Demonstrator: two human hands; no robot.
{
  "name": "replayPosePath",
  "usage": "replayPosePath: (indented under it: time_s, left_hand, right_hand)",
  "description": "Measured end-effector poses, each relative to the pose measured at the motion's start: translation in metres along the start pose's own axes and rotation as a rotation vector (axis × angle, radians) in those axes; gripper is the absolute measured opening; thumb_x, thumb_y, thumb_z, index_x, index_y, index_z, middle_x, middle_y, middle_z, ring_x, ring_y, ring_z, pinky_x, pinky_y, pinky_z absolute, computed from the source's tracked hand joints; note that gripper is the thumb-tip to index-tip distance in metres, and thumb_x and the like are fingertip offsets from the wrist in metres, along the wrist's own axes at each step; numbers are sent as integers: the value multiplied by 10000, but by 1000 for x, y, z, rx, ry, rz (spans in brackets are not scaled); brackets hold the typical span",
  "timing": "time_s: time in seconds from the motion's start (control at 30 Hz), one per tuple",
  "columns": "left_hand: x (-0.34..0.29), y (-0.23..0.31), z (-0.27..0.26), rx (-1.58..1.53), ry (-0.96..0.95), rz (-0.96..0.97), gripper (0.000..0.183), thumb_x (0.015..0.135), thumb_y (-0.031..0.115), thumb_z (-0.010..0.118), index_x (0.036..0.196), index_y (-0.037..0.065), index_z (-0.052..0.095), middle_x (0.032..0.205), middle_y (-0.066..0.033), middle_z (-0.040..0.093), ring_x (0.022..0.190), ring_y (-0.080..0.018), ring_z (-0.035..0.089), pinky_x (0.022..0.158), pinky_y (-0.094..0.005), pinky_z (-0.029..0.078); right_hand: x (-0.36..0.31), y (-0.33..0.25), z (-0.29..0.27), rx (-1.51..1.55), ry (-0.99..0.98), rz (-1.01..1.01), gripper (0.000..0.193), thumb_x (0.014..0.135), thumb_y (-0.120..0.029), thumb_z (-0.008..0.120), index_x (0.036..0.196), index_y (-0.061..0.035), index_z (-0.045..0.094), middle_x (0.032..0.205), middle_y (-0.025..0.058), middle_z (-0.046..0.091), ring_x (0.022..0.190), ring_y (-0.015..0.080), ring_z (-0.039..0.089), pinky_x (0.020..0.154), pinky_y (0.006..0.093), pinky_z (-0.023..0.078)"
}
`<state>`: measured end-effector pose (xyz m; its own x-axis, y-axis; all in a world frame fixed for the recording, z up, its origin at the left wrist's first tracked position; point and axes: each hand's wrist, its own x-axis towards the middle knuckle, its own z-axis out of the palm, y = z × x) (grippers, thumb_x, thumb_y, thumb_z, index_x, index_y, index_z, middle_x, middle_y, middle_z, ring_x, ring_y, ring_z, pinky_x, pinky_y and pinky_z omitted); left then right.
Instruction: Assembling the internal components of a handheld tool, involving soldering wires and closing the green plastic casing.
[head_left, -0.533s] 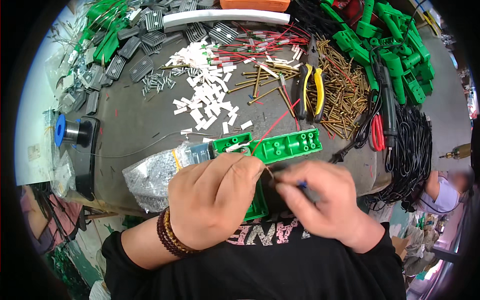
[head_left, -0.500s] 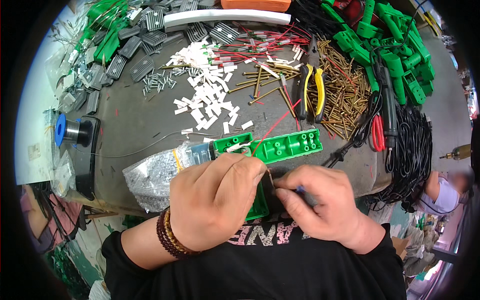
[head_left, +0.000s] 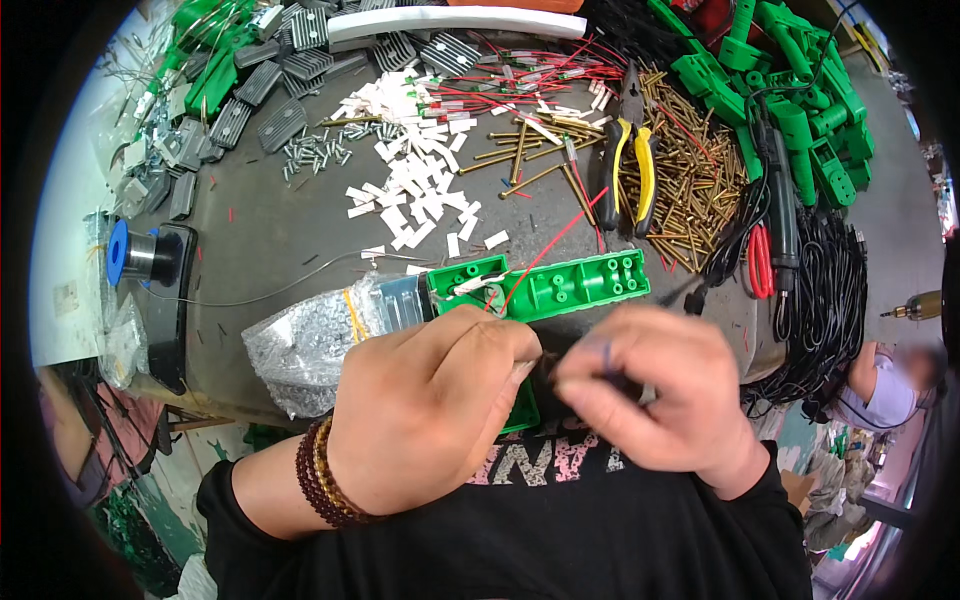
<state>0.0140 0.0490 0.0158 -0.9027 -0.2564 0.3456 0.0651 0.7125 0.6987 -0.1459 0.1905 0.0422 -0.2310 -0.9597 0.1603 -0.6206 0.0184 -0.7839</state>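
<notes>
My left hand clamps the green plastic housing at the surface's near edge; my right hand, at 3 o'clock, pinches a thin dark tool. Risk: the red wire at 12 o'clock may snag or pull free.

One pair of yellow-handled pliers, one solder spool, two hands.

green housing; red wire; yellow-handled pliers; white tags
</notes>
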Motion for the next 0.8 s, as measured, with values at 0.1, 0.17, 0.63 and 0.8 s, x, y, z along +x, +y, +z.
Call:
replayPosePath:
  time_s: [0.1,0.17,0.63,0.8]
  left_hand:
    - [-1,-1,3,-49,36,15,155,829,-8,699,958,18,617,795,-126,660,638,-292,640,545,-355,496]
    - [-2,-1,4,-35,15,11,162,821,-5,704,955,24,617,794,-117,659,634,-285,641,540,-349,493]
    - [-6,3,7,-55,86,-61,141,803,-16,713,914,30,638,808,-100,669,673,-255,650,582,-339,509]
    - [-5,4,1,-94,53,-98,141,805,1,730,915,38,650,794,-88,670,694,-252,653,614,-349,515]
  right_hand:
    - [-3,8,2,2,-49,-25,125,822,-63,731,870,-4,631,763,124,630,673,321,629,603,401,504]
    - [2,8,2,-115,-63,74,121,823,-46,721,857,-3,613,760,131,621,672,343,621,604,416,502]
    - [-4,12,3,2,-4,-6,174,775,-17,772,929,-44,696,860,92,641,746,261,634,645,345,512]
    - [-1,16,2,76,-17,20,192,768,-23,780,947,-43,715,840,95,633,707,248,630,607,338,503]
